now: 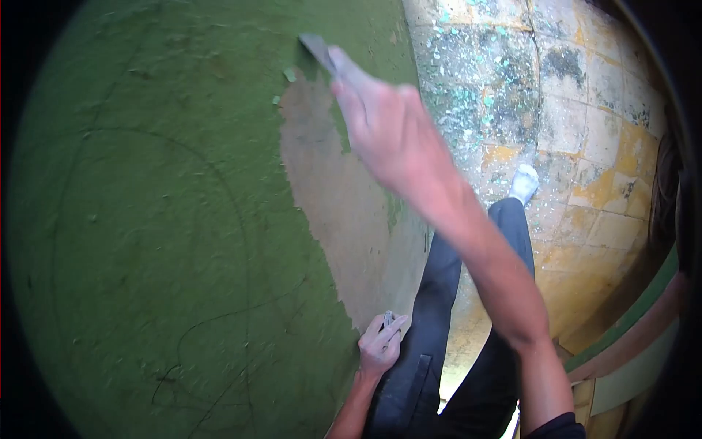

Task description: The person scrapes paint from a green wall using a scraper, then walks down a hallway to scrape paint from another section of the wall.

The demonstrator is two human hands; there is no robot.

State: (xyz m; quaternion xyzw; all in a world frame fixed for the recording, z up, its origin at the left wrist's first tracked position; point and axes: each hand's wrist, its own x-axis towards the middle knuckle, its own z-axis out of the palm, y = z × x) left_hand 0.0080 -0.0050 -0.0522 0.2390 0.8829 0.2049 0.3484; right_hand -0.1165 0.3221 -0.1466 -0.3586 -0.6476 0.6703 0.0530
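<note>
My right hand is closed around a paint scraper. Its flat metal blade touches, or is very near, the green painted wall, just above a bare patch where the paint is off. Small flakes of green paint cling to the patch's upper edge. Low down, beside the narrow bottom end of that patch, my left hand has its fingers curled. Between them shows a small greyish thing, too small to name.
Worn, stained floor tiles run along the right, with paint chips scattered near the wall's foot. My legs in dark trousers and one pale, dusty foot are beside the wall. Pencil-like lines curve across the green paint.
</note>
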